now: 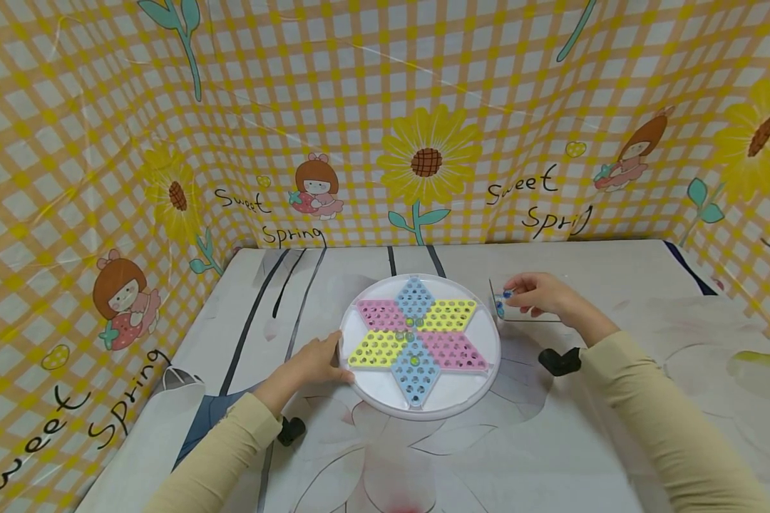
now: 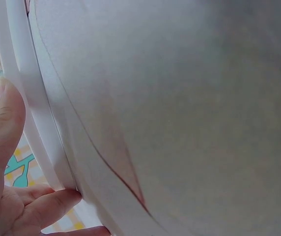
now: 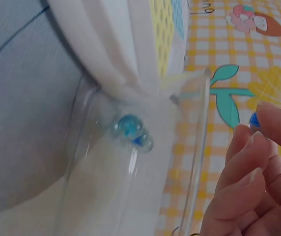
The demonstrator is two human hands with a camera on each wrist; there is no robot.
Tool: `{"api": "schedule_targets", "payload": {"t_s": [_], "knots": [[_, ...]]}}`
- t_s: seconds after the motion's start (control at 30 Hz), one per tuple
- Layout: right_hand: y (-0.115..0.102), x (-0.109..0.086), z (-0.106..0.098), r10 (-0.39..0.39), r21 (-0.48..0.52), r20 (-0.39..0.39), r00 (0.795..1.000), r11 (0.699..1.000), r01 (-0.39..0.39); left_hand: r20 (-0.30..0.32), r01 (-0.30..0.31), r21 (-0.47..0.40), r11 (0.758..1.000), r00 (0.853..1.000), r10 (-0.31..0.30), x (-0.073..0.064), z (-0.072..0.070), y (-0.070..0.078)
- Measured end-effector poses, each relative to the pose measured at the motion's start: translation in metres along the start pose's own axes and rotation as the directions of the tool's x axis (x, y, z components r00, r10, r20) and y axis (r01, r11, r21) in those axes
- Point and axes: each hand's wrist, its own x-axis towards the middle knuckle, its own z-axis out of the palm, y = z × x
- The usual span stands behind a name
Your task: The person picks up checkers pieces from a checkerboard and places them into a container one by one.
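Note:
A round white Chinese checkers board [image 1: 375, 292] with a pink, yellow and blue star lies on the table, a few marbles [image 1: 414, 361] in its holes. At its left rim rests my left hand [image 1: 317, 363], with the thumb [image 2: 5, 113] and fingers touching the edge in the left wrist view. My right hand [image 1: 539, 293] pinches a blue marble [image 3: 254, 120] between thumb and fingertips above a clear plastic box [image 1: 532, 320] beside the board. More blue marbles [image 3: 130, 127] lie inside the box in the right wrist view.
A white cloth with dark lines and flower outlines covers the table [image 1: 372, 456]. Yellow checked sheeting [image 1: 353, 85] with sunflowers stands behind and at both sides. A black strap end [image 1: 560, 362] hangs at the right wrist, another [image 1: 291, 430] at the left.

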Motion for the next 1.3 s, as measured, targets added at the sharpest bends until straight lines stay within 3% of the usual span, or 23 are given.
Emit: {"api": "schedule_targets", "payload": {"t_s": [0.73, 1.3], "knots": [[0.02, -0.006, -0.012, 0.034, -0.01, -0.011, 0.999, 0.999, -0.035, -0.001, -0.003, 0.006, 1.0, 1.0, 0.003, -0.001, -0.001, 0.0], [-0.013, -0.012, 0.004, -0.037, -0.026, 0.003, 0.999, 0.999, 0.037, 0.0, -0.008, 0.002, 1.0, 1.0, 0.008, -0.001, -0.001, 0.0]]}}
